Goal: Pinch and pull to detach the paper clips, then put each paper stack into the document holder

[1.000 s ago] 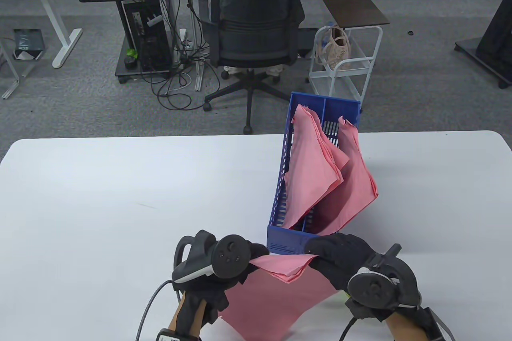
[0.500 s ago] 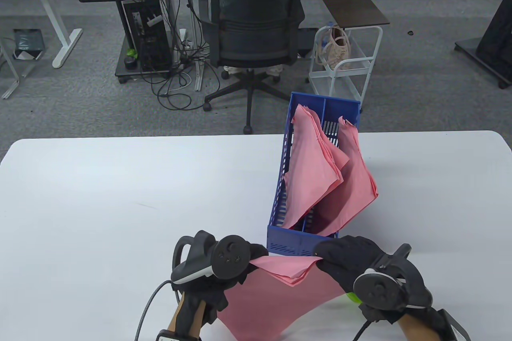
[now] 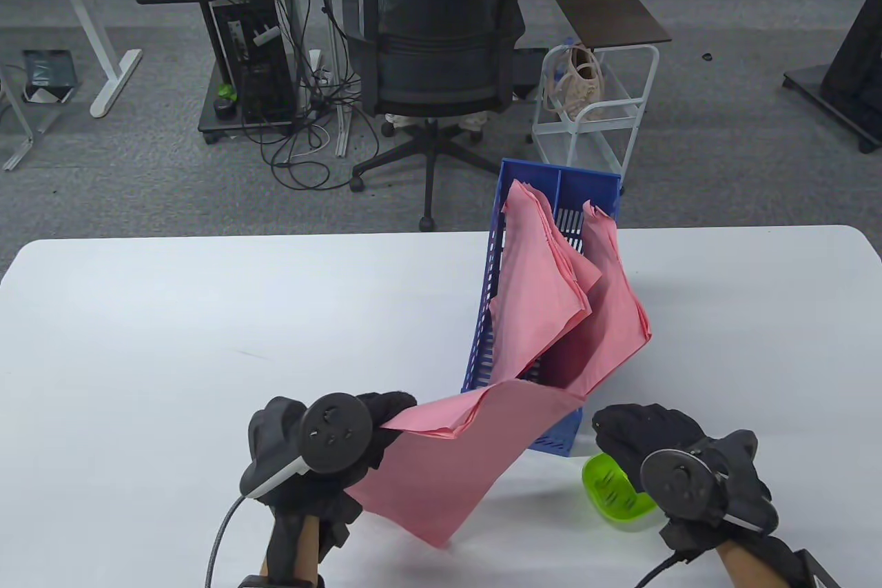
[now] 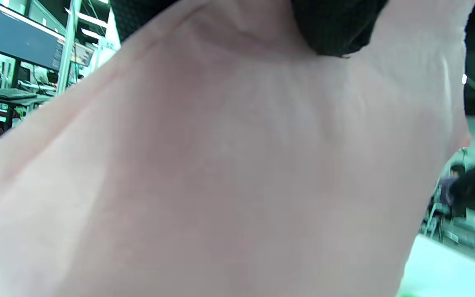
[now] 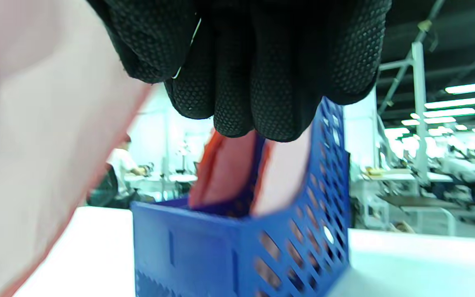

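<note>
My left hand pinches the corner of a pink paper stack and holds it up off the table. The stack's far edge drapes across the front wall of the blue document holder. In the left wrist view the pink paper fills the frame under a gloved fingertip. My right hand is off the stack, to the right of the holder, with its fingers curled together. A thin pale wire, apparently the paper clip, shows between them.
Two pink stacks stand in the holder's compartments. A small green bowl sits on the white table under my right hand. An office chair and a white cart stand beyond the far edge.
My right hand let go of the stack and moved right and back, uncovering the green bowl. My left hand lifted the stack up and to the left, so it now overlaps the holder's front.
</note>
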A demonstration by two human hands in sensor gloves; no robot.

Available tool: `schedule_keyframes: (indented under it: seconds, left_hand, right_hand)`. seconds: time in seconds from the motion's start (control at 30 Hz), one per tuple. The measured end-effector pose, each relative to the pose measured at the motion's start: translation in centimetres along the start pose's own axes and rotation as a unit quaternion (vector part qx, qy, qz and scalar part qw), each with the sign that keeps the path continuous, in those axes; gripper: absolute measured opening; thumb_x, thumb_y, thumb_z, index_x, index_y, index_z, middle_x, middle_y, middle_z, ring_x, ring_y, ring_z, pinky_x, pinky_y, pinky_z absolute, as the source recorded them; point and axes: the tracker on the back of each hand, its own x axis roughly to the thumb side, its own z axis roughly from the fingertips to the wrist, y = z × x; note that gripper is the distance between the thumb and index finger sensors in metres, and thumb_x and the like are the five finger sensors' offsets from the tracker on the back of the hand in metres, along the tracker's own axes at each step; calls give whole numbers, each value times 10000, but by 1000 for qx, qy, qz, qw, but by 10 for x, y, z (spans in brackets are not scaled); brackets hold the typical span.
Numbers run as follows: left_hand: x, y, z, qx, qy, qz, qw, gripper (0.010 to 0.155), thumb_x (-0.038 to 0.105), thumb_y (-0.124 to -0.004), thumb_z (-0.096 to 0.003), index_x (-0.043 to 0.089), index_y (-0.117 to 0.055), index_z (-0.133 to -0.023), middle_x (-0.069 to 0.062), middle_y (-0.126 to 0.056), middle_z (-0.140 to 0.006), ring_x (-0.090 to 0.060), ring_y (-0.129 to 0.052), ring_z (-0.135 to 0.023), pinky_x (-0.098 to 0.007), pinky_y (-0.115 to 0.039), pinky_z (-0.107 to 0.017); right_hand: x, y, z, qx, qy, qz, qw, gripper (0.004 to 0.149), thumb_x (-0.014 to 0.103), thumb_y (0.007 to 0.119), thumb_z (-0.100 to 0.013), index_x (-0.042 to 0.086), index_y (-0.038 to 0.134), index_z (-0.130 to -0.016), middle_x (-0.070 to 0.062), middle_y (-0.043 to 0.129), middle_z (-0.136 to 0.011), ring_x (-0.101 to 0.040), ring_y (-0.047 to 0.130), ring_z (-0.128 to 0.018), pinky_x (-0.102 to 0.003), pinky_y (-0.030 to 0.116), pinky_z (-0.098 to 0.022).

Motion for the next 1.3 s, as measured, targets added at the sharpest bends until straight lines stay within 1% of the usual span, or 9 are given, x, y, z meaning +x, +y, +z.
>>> schedule_keyframes:
  seconds: [0.2, 0.27, 0.5, 0.63, 0.8, 0.93, 1.07, 1.13, 1.3]
  left_hand:
    - [-9, 10, 11, 86, 0, 73, 994, 431, 355, -667, -577, 238, -800, -970, -26, -991, -831, -201, -1082, -634, -377, -900, -531]
    - [-9, 11, 12, 101, -3, 95, 990, 445, 372, -649, -573, 236, -781, -975, -45, -980, -832, -218, -1077, -614, -398, -891, -504]
    - [0, 13, 15, 117, -17, 93, 989, 451, 362, -646, -578, 218, -765, -988, -51, -975, -829, -201, -1087, -567, -361, -912, -457]
    - [13, 16, 21, 134, -35, 83, 987, 451, 355, -652, -576, 203, -770, -983, -60, -981, -813, -186, -1097, -521, -338, -923, -419]
    - [38, 18, 26, 164, -52, 53, 984, 445, 341, -659, -577, 179, -782, -973, -65, -993, -786, -161, -1107, -472, -309, -936, -379]
    - [64, 22, 22, 179, -49, 16, 983, 446, 343, -661, -575, 172, -788, -967, -69, -998, -772, -154, -1107, -434, -299, -937, -346]
    - [97, 28, 7, 190, -40, -29, 981, 448, 350, -663, -570, 171, -797, -958, -73, -1004, -752, -154, -1102, -399, -298, -928, -318]
    - [115, 29, -2, 186, -34, -59, 980, 443, 341, -668, -573, 168, -799, -960, -68, -1005, -753, -147, -1103, -399, -288, -931, -319]
    - [163, 22, -33, 196, -13, -161, 967, 443, 341, -669, -573, 164, -802, -957, -66, -1009, -745, -133, -1103, -388, -278, -933, -315]
  right_hand:
    - [-19, 26, 0, 83, 45, -8, 996, 387, 359, 702, -577, 189, 791, -913, -136, 880, -917, -353, 930, -749, -447, 755, -597]
    - [-22, 31, -1, 93, 53, -14, 994, 411, 370, 703, -576, 179, 778, -932, -151, 865, -935, -365, 920, -764, -456, 746, -607]
    - [-33, 27, 1, 79, 77, -7, 994, 514, 413, 688, -573, 150, 706, -1014, -199, 769, -1034, -429, 832, -871, -518, 687, -664]
    - [-55, 17, 3, 74, 119, 22, 990, 594, 440, 668, -579, 123, 627, -1079, -237, 672, -1104, -477, 742, -945, -568, 623, -707]
    - [-90, 6, 6, 62, 175, 41, 982, 641, 454, 657, -584, 105, 569, -1115, -263, 608, -1139, -510, 676, -987, -600, 578, -727]
    - [-113, 3, 7, 45, 206, 37, 977, 658, 461, 648, -588, 100, 544, -1128, -268, 581, -1153, -518, 649, -1005, -611, 559, -738]
    - [-127, 14, 11, 20, 218, -19, 976, 666, 463, 650, -587, 92, 545, -1130, -279, 575, -1154, -532, 638, -1005, -622, 551, -737]
    - [-131, 17, 12, 46, 220, -17, 974, 664, 469, 644, -588, 100, 540, -1130, -272, 576, -1154, -523, 642, -1007, -616, 556, -738]
    - [-135, 24, 24, 38, 233, -11, 972, 662, 473, 645, -581, 104, 550, -1122, -262, 594, -1146, -513, 659, -1000, -607, 570, -734]
